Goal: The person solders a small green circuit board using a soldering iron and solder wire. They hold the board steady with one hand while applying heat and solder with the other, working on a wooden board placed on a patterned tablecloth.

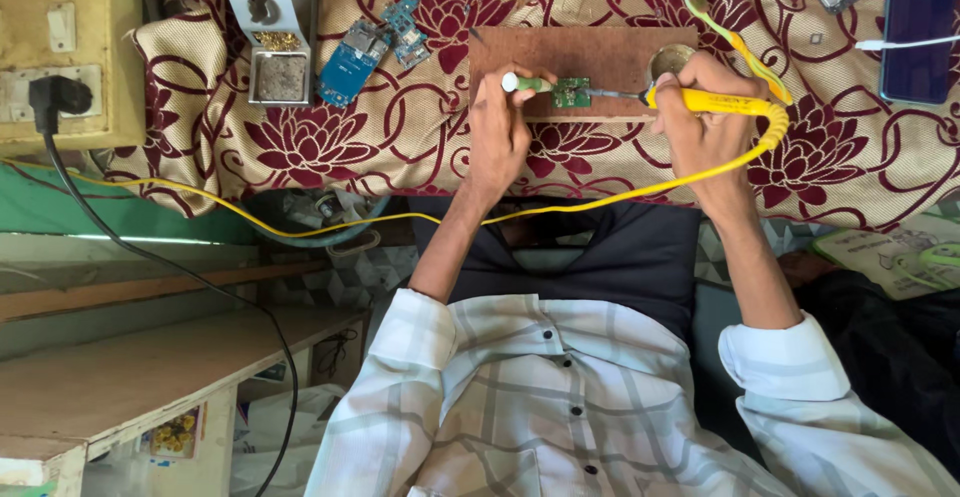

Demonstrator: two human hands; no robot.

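My right hand (pixel 703 117) grips a yellow soldering iron (pixel 715 103), its metal tip pointing left onto a small green circuit board (pixel 572 92). The board lies on a brown wooden block (pixel 580 52) set on a maroon floral cloth. My left hand (pixel 497 132) holds a thin green-and-white stick (pixel 525 84) against the board's left edge. The iron's yellow cord (pixel 400 219) runs from my right hand across my lap toward the left.
A grey soldering-iron stand (pixel 272 27) and blue circuit boards (pixel 360 52) lie at the back left. A round tin (pixel 670 57) sits by the block. A dark phone (pixel 918 37) lies at the far right. A black plug (pixel 52 97) sits in a wall socket, left.
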